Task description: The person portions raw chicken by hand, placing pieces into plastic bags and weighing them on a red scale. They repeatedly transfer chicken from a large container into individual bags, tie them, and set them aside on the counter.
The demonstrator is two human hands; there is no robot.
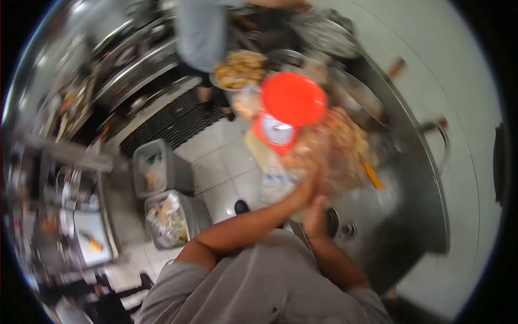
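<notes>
My left hand (pixel 306 189) reaches to the near side of a clear plastic bag (pixel 313 154) with pale orange food in it; motion blur hides its fingers. Close beside it on the right is my right hand (pixel 317 218), blurred too, above the metal counter (pixel 388 216). Beyond my hands stands a red scale (pixel 278 132) with a white dial and a round red pan (pixel 294 100). To the right of the scale lies a heap of pale, stringy food (pixel 348 140), with an orange-handled tool (pixel 373 177) at its near edge.
A co-worker in a grey shirt (pixel 202 38) stands at the upper left, near a bowl of yellow pieces (pixel 238 70). Two grey bins (pixel 191 186) with waste stand on the tiled floor. At far left, a knife lies on a white board (pixel 89 229). A faucet (pixel 445 143) is at right.
</notes>
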